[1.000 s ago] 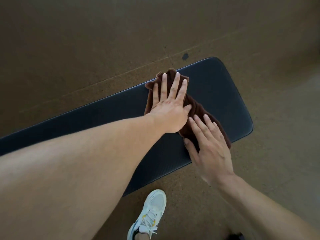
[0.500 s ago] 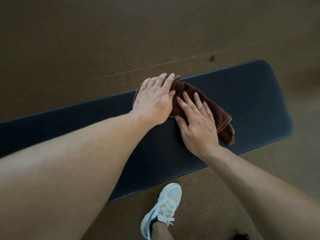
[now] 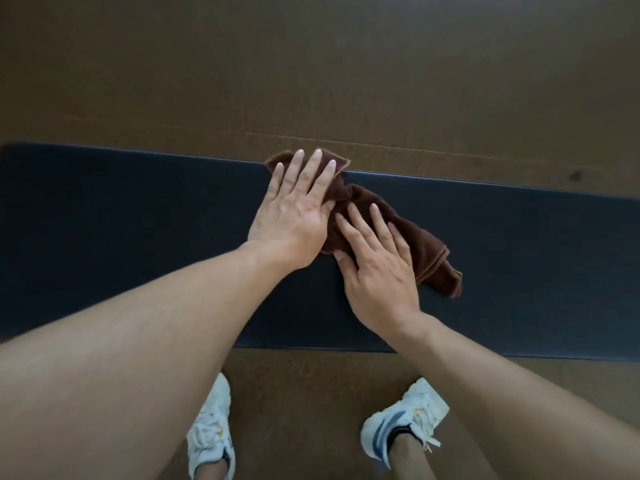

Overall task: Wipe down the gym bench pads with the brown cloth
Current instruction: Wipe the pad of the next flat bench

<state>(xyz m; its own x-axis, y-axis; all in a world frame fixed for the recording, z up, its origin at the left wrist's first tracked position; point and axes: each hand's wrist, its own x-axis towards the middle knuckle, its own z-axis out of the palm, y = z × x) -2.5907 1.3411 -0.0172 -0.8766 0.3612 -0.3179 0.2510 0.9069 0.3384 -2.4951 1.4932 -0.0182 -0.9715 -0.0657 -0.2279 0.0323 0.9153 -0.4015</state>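
Observation:
A long black gym bench pad (image 3: pixel 138 220) runs left to right across the head view. The crumpled brown cloth (image 3: pixel 419 244) lies on it near the middle, one corner reaching over the far edge. My left hand (image 3: pixel 298 213) presses flat on the cloth's far end, fingers straight and slightly apart. My right hand (image 3: pixel 377 265) presses flat on the cloth's middle, just right of the left hand. The cloth's right end sticks out loose beyond my right hand. Both forearms cross the pad's near edge.
Brown speckled floor (image 3: pixel 311 64) surrounds the bench, with a seam line just behind it. My two white sneakers, the left (image 3: pixel 211 431) and the right (image 3: pixel 405 424), stand on the floor right in front of the pad's near edge.
Both hands have slid the cloth leftward along the pad, away from its rounded right end, which is now out of view. The pad now lies level across the view and both feet show.

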